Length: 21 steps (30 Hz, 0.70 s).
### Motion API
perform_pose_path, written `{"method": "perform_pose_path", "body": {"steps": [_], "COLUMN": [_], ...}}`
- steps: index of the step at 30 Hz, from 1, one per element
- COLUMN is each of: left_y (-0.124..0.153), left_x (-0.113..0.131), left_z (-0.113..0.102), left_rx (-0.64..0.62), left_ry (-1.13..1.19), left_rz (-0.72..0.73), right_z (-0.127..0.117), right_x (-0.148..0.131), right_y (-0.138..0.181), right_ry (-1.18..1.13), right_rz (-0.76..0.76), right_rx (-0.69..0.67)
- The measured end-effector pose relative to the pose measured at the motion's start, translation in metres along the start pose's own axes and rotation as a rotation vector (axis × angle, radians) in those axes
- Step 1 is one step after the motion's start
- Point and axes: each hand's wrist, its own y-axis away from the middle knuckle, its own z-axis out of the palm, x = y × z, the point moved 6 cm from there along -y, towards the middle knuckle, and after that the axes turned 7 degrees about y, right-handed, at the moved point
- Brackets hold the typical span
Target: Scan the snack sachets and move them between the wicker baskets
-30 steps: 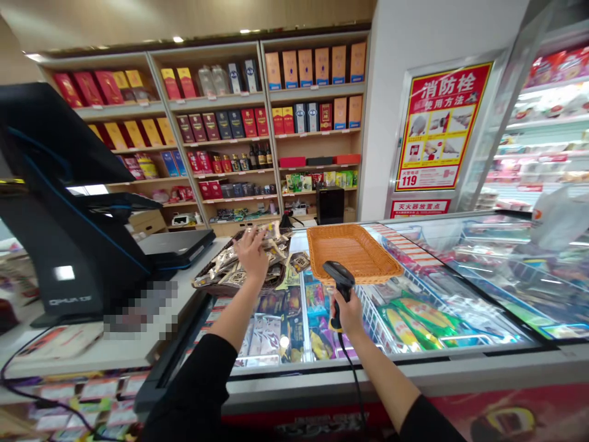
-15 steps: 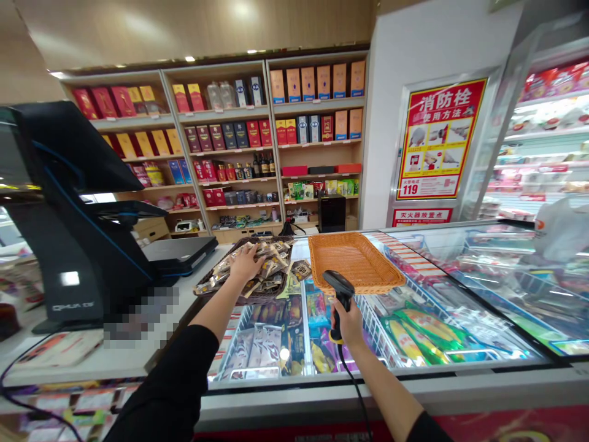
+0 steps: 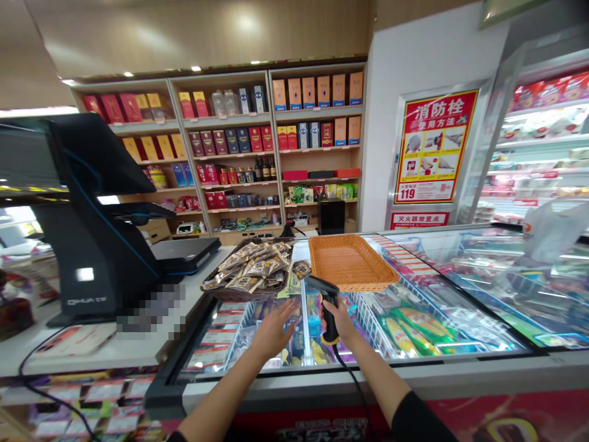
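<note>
My right hand (image 3: 339, 319) is closed round the handle of a black barcode scanner (image 3: 323, 293). It holds the scanner upright over the freezer's glass lid (image 3: 414, 319), with the scanner head pointing left. My left hand (image 3: 275, 327) hovers palm down just left of the scanner. Its fingers are stretched forward and I see nothing in them. Beyond the hand, a dark wicker tray (image 3: 216, 290) is heaped with brown snack packets (image 3: 253, 267). An orange woven basket (image 3: 350, 263) stands on the glass to the right of that tray with nothing in it.
A black checkout terminal (image 3: 87, 227) stands on the white counter (image 3: 92, 353) at the left. The scanner's cable (image 3: 356, 393) runs down towards me. The chest freezer holds several coloured packets. Shelves of boxed goods (image 3: 257, 141) line the back wall, and a red poster (image 3: 432, 147) hangs at the right.
My left hand has left the heap of snack packets and drawn back towards me, ending beside the scanner. The right hand with the scanner has dropped a little. The view has tilted up slightly.
</note>
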Motion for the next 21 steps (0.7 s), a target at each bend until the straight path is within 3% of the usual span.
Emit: {"method": "perform_pose_path", "body": {"steps": [7,14,21], "left_y": [0.039,0.03,0.025], "left_x": [-0.016,-0.006,-0.005], "left_z": [0.013,0.023,0.024], "left_rx": [-0.008,-0.113,-0.154], "left_ry": [0.018,-0.093,-0.141], "left_rz": [-0.225,-0.259,-0.267], "right_z": [0.002,-0.008,-0.002], "right_x": [0.004,-0.005,-0.011], "right_y": [0.006,0.006,0.01], "right_ry": [-0.014,0.064,0.308], "right_rz": [0.144,0.063,-0.042], "right_rx": [-0.102,-0.022,0.083]}}
